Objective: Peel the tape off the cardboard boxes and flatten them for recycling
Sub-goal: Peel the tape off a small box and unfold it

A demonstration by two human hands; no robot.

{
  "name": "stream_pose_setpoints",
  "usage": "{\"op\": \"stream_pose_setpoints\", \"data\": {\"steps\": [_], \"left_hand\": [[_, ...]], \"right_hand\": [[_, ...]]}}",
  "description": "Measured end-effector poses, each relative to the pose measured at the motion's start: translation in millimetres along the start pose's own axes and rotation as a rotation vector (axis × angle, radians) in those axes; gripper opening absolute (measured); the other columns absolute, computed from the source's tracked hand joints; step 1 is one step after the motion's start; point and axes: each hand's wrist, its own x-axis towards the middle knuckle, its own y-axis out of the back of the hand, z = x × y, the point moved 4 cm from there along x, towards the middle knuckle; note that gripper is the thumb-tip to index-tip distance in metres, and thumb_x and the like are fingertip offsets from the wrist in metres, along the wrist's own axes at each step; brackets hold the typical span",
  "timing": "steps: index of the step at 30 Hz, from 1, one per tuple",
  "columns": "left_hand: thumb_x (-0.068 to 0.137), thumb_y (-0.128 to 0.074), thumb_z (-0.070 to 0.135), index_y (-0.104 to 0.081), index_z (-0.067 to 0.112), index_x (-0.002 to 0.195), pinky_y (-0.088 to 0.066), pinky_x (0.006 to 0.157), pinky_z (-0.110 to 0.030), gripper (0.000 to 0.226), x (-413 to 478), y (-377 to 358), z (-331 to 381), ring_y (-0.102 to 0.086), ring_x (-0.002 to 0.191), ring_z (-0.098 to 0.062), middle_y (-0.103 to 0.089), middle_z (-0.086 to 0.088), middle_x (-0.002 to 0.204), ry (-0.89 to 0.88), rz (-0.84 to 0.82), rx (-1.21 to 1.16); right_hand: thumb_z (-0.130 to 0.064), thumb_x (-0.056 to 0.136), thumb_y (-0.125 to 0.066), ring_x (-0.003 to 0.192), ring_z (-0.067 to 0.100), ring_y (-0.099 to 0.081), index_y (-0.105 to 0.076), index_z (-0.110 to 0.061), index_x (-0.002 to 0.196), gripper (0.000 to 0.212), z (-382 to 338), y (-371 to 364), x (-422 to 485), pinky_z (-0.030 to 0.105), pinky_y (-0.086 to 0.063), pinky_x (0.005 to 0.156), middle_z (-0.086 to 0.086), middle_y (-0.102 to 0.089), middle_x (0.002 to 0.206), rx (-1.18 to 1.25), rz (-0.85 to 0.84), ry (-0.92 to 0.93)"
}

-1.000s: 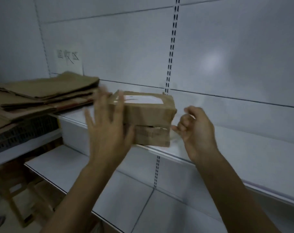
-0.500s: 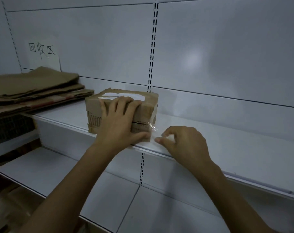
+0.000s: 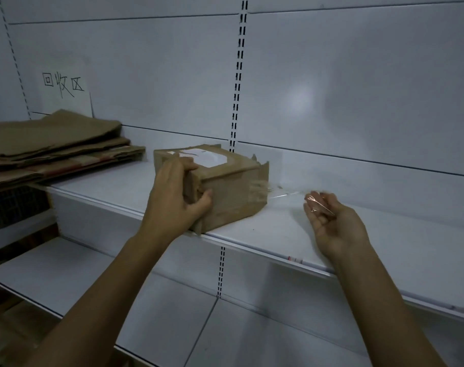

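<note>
Head view: peeling stage of the task. One closed cardboard box (image 3: 225, 186) stands near the middle of the frame, at the front lip of a white shelf (image 3: 384, 250), one corner turned toward the camera. A white label (image 3: 201, 156) lies on its top face, and the top edge at the box's 2 o'clock corner is torn.

A clear tape strip (image 3: 286, 194) leaves the right-hand edge of the box and stretches toward 3 o'clock, with one end on the cardboard and the other crumpled in the right hand (image 3: 331, 221). That hand's fingers (image 3: 318, 205) are curled together and pinch the tape end.

The left hand (image 3: 177, 197) grips the near corner of the box: fingers hooked over the top edge, thumb pressed against the front face, bracing it on the shelf.

At 9 o'clock from the box, well apart, lies a stack of flattened cardboard (image 3: 53, 149). A paper sign (image 3: 63, 94) with handwritten characters is fixed to the back panel at 10 o'clock. A lower shelf (image 3: 66, 274) shows at 7 o'clock.

Judgement: the strip is partly free and the box is not yet flattened. The next move calls for a steady pull toward 3 o'clock, kept low along the cardboard, while the left hand resists sliding. A jerk may snap the thin film or tear away the paper face. How much tape remains on the hidden faces cannot be told.
</note>
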Motion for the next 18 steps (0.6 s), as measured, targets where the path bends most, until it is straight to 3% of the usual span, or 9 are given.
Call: {"op": "stream_pose_setpoints", "data": {"steps": [3,5,7,9,10,11,13,15,18], "left_hand": [[0.076,-0.047,0.049,-0.049,0.022,0.123,-0.036,0.088,-0.025,0.054,-2.3,0.2,-5.6,-0.045,0.114,-0.013,-0.047,0.000,0.131,0.053,-0.022,0.007],[0.078,-0.042,0.049,-0.046,0.028,0.128,-0.039,0.074,-0.021,0.055,-1.6,1.4,-5.7,-0.051,0.096,-0.013,-0.044,0.002,0.132,0.063,-0.064,0.039],[0.078,-0.038,0.047,-0.046,0.029,0.129,-0.043,0.069,-0.023,0.055,0.0,2.0,-5.0,-0.050,0.084,-0.012,-0.041,0.003,0.134,0.063,-0.089,0.074],[0.075,-0.038,0.047,-0.048,0.027,0.125,-0.051,0.077,-0.034,0.055,1.7,1.2,-4.3,-0.051,0.090,-0.013,-0.041,0.003,0.132,0.102,-0.094,0.035],[0.074,-0.041,0.049,-0.047,0.026,0.123,-0.052,0.081,-0.037,0.055,1.8,0.2,-3.1,-0.051,0.095,-0.013,-0.041,0.004,0.131,0.120,-0.092,0.010],[0.073,-0.045,0.051,-0.046,0.026,0.123,-0.051,0.082,-0.037,0.055,1.1,-1.7,-1.9,-0.050,0.098,-0.010,-0.041,0.005,0.130,0.131,-0.087,-0.008],[0.073,-0.058,0.052,-0.044,0.024,0.123,-0.048,0.082,-0.033,0.060,-1.0,-4.6,1.3,-0.044,0.102,-0.002,-0.042,0.006,0.130,0.134,-0.064,-0.031],[0.070,-0.074,0.050,-0.043,0.022,0.124,-0.044,0.083,-0.028,0.069,-1.5,-6.4,3.4,-0.042,0.104,-0.001,-0.041,0.006,0.130,0.142,-0.049,-0.032],[0.064,-0.084,0.041,-0.042,0.019,0.124,-0.039,0.082,-0.024,0.077,-0.6,-7.2,4.8,-0.041,0.102,-0.004,-0.040,0.003,0.129,0.142,-0.046,0.044]], "right_hand": [[-0.011,0.100,-0.046,0.067,0.015,-0.071,-0.058,-0.006,0.088,0.018,-3.6,8.5,4.4,0.028,-0.056,0.084,0.007,-0.066,0.087,0.084,0.074,0.017],[-0.009,0.099,-0.045,0.084,0.016,-0.067,-0.058,-0.008,0.092,0.015,-6.4,7.5,3.0,0.029,-0.050,0.095,0.006,-0.065,0.090,0.099,0.101,0.066],[-0.010,0.096,-0.045,0.089,0.014,-0.062,-0.058,-0.012,0.093,0.014,-5.7,-1.2,0.4,0.027,-0.047,0.091,0.002,-0.063,0.087,0.086,0.082,0.156],[-0.018,0.094,-0.052,0.089,0.008,-0.055,-0.059,-0.018,0.100,0.009,-1.6,-15.6,-6.4,0.023,-0.040,0.084,-0.006,-0.059,0.093,-0.214,0.010,0.331],[-0.027,0.093,-0.059,0.101,0.006,-0.051,-0.056,-0.020,0.118,0.026,3.9,-25.1,-12.7,0.023,-0.038,0.090,-0.010,-0.055,0.110,-0.502,-0.043,0.420],[-0.040,0.087,-0.065,0.116,0.004,-0.044,-0.042,-0.022,0.138,0.058,13.1,-32.6,-15.8,0.025,-0.036,0.099,-0.013,-0.046,0.127,-0.786,-0.120,0.469],[-0.059,0.068,-0.071,0.134,0.008,-0.033,-0.020,-0.023,0.150,0.103,32.7,-44.6,-20.0,0.030,-0.031,0.108,-0.012,-0.031,0.148,-1.196,-0.243,0.486],[-0.063,0.064,-0.074,0.129,0.017,-0.044,-0.027,-0.022,0.145,0.102,41.9,-52.2,-18.4,0.032,-0.038,0.098,-0.004,-0.041,0.147,-1.450,-0.262,0.532],[-0.059,0.076,-0.068,0.101,0.022,-0.060,-0.051,-0.019,0.122,0.063,42.9,-56.9,-12.9,0.030,-0.043,0.074,0.001,-0.064,0.112,-1.638,-0.185,0.632]]}}
